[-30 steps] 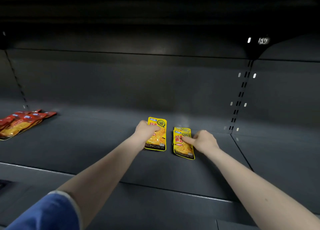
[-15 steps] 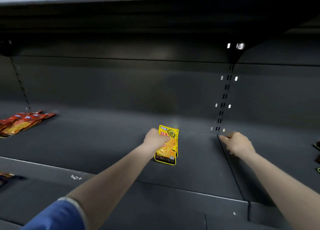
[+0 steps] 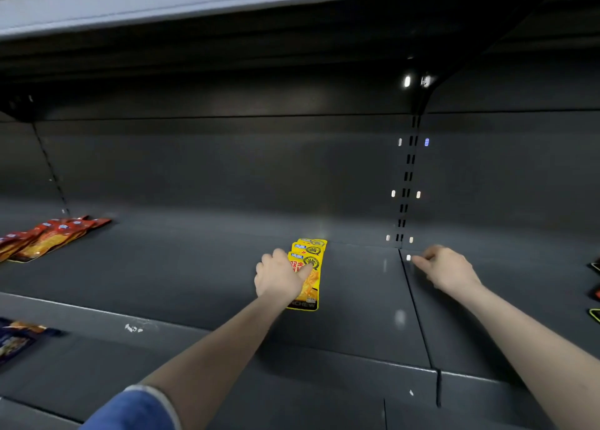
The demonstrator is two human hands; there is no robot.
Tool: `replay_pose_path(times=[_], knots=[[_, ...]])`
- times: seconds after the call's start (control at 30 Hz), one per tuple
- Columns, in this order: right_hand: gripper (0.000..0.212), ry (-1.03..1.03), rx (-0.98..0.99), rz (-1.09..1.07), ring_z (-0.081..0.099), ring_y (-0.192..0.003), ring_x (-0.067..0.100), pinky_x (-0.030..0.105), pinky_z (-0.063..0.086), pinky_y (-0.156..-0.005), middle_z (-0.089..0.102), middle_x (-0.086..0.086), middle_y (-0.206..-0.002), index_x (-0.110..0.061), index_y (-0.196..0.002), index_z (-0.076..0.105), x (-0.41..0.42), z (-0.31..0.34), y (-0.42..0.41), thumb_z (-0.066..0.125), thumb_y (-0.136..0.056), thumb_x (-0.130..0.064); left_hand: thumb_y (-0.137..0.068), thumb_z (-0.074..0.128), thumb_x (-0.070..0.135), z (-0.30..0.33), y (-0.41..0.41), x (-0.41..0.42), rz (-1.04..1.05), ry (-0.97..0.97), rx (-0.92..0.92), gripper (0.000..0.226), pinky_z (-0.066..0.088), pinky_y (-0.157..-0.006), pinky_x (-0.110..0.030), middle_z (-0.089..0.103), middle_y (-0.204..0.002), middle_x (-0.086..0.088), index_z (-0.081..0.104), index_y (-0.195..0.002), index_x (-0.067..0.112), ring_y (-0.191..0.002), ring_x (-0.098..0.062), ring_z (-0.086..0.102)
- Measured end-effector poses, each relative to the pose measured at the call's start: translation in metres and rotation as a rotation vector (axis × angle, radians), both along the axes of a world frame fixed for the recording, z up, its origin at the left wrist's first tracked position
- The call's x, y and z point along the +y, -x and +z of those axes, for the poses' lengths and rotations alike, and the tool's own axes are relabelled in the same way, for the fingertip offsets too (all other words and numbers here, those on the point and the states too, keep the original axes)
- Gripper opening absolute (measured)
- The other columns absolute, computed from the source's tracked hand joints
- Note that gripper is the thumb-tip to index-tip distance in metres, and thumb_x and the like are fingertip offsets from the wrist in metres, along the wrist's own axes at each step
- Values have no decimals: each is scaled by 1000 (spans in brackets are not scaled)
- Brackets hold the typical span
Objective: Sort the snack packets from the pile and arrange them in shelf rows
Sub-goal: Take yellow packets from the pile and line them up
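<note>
Yellow packets (image 3: 310, 269): overlapped stack, shelf (image 3: 194, 267) centre.
Left hand (image 3: 279, 277): resting on stack; grip unclear.
Right hand (image 3: 449, 269): 3 o'clock, loosely curled, empty.
Tip: square edges gently.

Both hands reach forward — left (image 3: 279, 278) flat, right (image 3: 449, 269) seemingly loose-curled.

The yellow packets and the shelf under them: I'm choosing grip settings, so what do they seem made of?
The yellow packets look like thin glossy printed plastic or foil film: flat, shiny, overlapped, with crisp printing. The left hand rests on them. The shelf looks like dark painted or coated sheet metal with a smooth semi-matte finish: it carries soft reflections and a straight seam between panels. Neither material is certain.
</note>
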State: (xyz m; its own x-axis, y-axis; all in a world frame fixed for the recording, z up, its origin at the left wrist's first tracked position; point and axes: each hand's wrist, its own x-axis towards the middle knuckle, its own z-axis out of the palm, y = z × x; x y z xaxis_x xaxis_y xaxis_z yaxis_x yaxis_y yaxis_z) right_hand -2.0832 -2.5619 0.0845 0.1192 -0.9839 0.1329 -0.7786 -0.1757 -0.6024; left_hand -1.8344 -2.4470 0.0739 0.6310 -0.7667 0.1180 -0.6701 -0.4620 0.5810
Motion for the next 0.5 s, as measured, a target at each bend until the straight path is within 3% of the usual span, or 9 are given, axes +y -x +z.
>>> replay_pose_path(times=[0.2,0.33,0.5], knots=[[23,11,22,39,59,-78,27,32,49,-73,64,7,-85,-17,-89,57,-5,-1,3,55,-91,-40,-89,56,50,0,-1,1,-31,-3,-36,55,38,-97,-39,47,-130,-12,46,-129,14,-122,-30,44],[28,47,98,27,59,-95,30,33,46,-77,63,6,-99,-15,-103,59,-1,4,13,51,-93,-40,-88,56,51,2,0,3,-13,28,-9,56,37,-98,-39,47,-129,-13,47,-130,15,-122,-31,43],[28,111,216,-3,58,-101,32,32,44,-78,64,9,-108,-14,-105,60,8,8,43,49,-95,-37,-89,57,45,13,15,7,71,135,-47,48,36,-96,-40,49,-126,-16,53,-123,12,-120,-34,41]])
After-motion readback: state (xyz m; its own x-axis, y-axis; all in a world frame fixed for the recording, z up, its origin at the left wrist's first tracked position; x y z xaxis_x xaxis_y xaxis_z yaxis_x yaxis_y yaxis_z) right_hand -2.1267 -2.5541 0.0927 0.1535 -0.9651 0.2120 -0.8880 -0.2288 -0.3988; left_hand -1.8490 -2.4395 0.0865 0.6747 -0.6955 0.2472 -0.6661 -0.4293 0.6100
